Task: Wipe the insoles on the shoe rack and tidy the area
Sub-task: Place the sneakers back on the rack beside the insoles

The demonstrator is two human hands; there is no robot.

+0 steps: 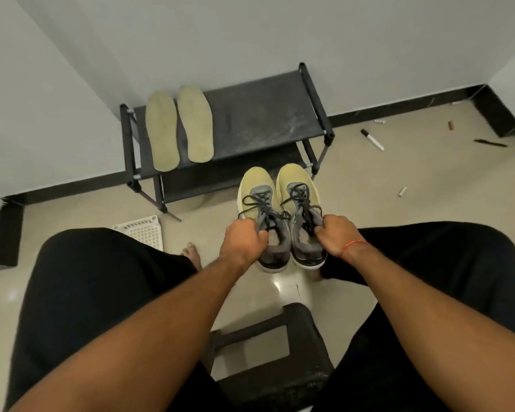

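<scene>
Two pale yellow-green insoles lie side by side on the left part of the black shoe rack's top shelf. In front of the rack, a pair of yellow and grey sneakers with black laces is held just above the floor. My left hand grips the collar of the left sneaker. My right hand grips the collar of the right sneaker. Both toes point toward the rack.
A white perforated basket sits on the floor at the left by my knee. A marker, small caps and a dark pen lie scattered on the floor at the right. A dark stool stands between my legs.
</scene>
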